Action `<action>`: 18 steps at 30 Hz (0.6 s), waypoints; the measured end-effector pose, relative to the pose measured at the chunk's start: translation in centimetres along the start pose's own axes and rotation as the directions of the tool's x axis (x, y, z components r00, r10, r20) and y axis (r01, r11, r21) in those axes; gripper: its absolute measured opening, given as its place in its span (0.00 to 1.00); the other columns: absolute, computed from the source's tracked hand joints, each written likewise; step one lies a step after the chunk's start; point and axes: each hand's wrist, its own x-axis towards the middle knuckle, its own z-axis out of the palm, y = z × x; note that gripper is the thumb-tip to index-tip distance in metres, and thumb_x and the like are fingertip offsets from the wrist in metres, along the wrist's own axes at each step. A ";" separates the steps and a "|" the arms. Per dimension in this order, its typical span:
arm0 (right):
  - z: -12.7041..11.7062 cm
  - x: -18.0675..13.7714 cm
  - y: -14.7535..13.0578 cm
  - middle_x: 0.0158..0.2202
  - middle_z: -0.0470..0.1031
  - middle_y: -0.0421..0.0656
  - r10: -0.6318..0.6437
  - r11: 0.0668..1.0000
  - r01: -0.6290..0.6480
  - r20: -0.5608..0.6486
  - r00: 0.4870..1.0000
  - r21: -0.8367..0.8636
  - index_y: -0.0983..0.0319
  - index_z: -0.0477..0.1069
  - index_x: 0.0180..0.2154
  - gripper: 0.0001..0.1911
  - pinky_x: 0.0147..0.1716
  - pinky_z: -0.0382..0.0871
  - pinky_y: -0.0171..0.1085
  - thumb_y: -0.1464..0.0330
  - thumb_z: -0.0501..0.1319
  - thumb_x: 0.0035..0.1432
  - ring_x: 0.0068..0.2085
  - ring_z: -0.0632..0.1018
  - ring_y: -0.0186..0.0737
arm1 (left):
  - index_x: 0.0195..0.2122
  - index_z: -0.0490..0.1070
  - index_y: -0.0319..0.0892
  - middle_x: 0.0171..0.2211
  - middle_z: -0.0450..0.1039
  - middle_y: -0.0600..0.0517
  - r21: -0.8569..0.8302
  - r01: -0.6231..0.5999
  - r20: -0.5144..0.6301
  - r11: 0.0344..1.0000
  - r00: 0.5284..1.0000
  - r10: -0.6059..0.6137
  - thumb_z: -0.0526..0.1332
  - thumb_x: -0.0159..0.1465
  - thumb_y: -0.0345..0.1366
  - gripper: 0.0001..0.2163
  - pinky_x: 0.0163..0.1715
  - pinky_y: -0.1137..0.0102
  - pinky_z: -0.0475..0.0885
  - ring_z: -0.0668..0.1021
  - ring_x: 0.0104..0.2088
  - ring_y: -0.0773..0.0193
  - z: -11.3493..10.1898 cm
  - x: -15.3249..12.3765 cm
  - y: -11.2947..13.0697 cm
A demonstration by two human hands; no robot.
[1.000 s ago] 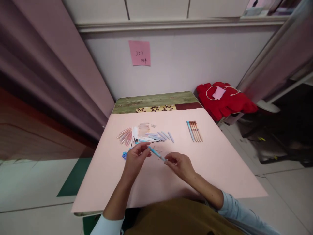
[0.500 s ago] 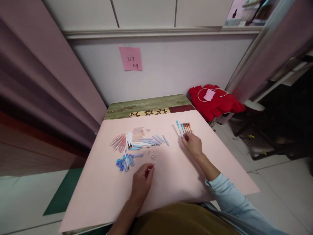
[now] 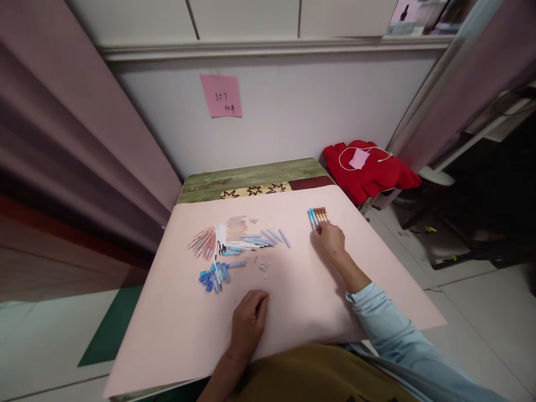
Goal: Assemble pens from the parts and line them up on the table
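My right hand (image 3: pixel 331 240) is at the lower ends of a row of pens on the right of the table. Its fingers are closed on a light blue pen (image 3: pixel 311 218), which lies beside another light blue one. Next to them lie several brown-capped pens (image 3: pixel 320 215), their lower ends partly hidden by the hand. My left hand (image 3: pixel 250 315) rests near the front of the table with its fingers curled in, and nothing shows in it. Ahead of it are small pale bits (image 3: pixel 263 267). Blue caps (image 3: pixel 205 279) and blue barrels (image 3: pixel 223 272) lie to its left.
The table carries a pale pink sheet (image 3: pixel 335 307). White refills (image 3: pixel 221 234), clear pinkish tubes (image 3: pixel 204 243) and lilac barrels (image 3: pixel 284 238) lie loose at centre left. Beyond the table's far right corner is a red cloth (image 3: pixel 368 173) with a white cable. A wall stands behind.
The light blue pen in my right hand has come down from a tilt to lie against the other pens. My left hand has drawn back slightly from the small bits, its fingers more curled.
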 end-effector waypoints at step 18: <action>1.3 0.3 0.8 0.56 0.69 0.55 -0.004 0.998 0.021 -0.306 0.952 0.052 0.64 0.60 0.60 0.33 0.50 0.59 0.45 0.57 0.61 0.56 0.55 0.69 0.53 | 0.38 0.73 0.44 0.35 0.76 0.51 0.038 -0.023 -0.012 0.999 1.000 0.024 0.57 0.67 0.33 0.05 0.39 0.68 0.75 0.79 0.37 0.62 0.3 0.2 -0.5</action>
